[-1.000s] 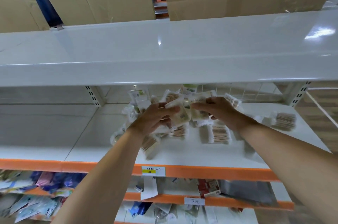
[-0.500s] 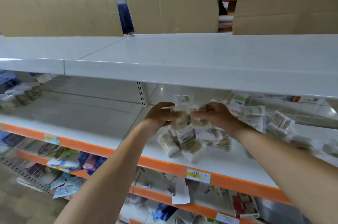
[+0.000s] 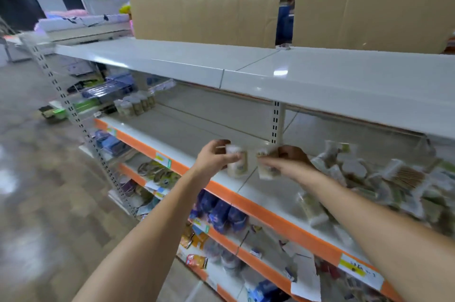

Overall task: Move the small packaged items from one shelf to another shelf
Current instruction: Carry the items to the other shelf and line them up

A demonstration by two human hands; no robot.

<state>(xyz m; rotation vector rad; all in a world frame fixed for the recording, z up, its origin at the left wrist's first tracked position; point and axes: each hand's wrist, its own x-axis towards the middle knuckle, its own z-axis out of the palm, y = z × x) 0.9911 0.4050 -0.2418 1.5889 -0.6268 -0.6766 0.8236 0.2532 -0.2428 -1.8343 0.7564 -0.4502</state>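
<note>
Both hands raised in front of an orange-edged shelf [image 3: 248, 199], at its bare left part. The left hand [image 3: 213, 156] curls its fingers and thumb around a small pale packet [image 3: 236, 160], which hangs upright from the grip above the shelf's front edge. The right hand [image 3: 286, 160] pinches a second small packet [image 3: 267, 167] between thumb and fingertips, the remaining fingers folded close; motion blur hides the exact finger spacing. The two packets sit just beside each other, nearly touching, both clear of the shelf surface. To the right, on the same shelf, lies a loose pile of similar small packets [image 3: 384, 178], several showing bundled sticks through clear wrapping. A white top shelf [image 3: 320, 79] runs above, carrying brown cardboard boxes [image 3: 204, 1]. Lower shelves hold mixed packaged goods [image 3: 221, 215], blurred.
</note>
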